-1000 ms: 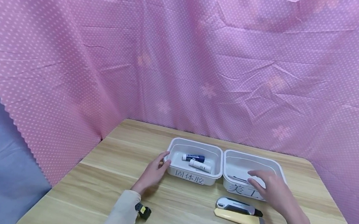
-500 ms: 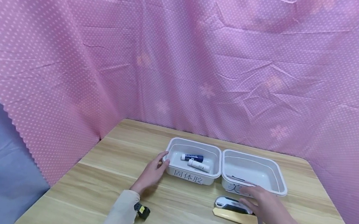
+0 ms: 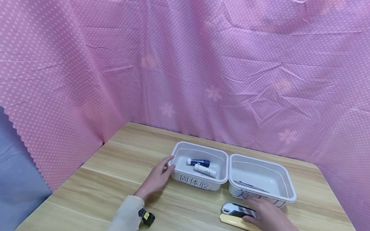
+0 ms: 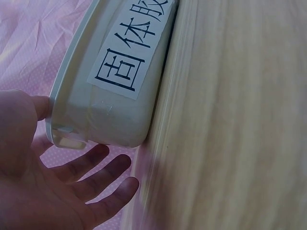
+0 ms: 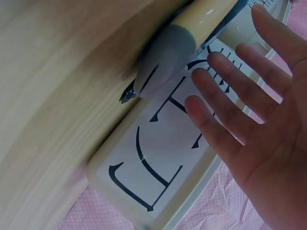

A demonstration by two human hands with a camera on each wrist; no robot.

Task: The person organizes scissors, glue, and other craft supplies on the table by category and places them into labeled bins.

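Observation:
My left hand [image 3: 157, 180] holds the front-left corner of the left white plastic box [image 3: 219, 186], thumb and index finger at its rim. The other fingers spread loosely below the rim in the left wrist view. Inside lie a blue glue stick [image 3: 198, 162] and a white glue stick [image 3: 204, 170]. My right hand [image 3: 270, 219] hovers with extended fingers over two utility knives in front of the right white box [image 3: 267, 168]. The grey-and-black utility knife [image 3: 237, 209] lies behind the yellow utility knife [image 3: 236, 221]; the hand hides their right ends.
Thin, slender knives [image 3: 250, 186] lie near the front wall inside the right box. Both boxes stand side by side on the wooden table [image 3: 188, 217], with printed labels in front. A pink dotted curtain [image 3: 189, 74] hangs behind the table.
My right hand has come out of the right box, moving toward me and down to the utility knives. My left hand has stayed on the left box.

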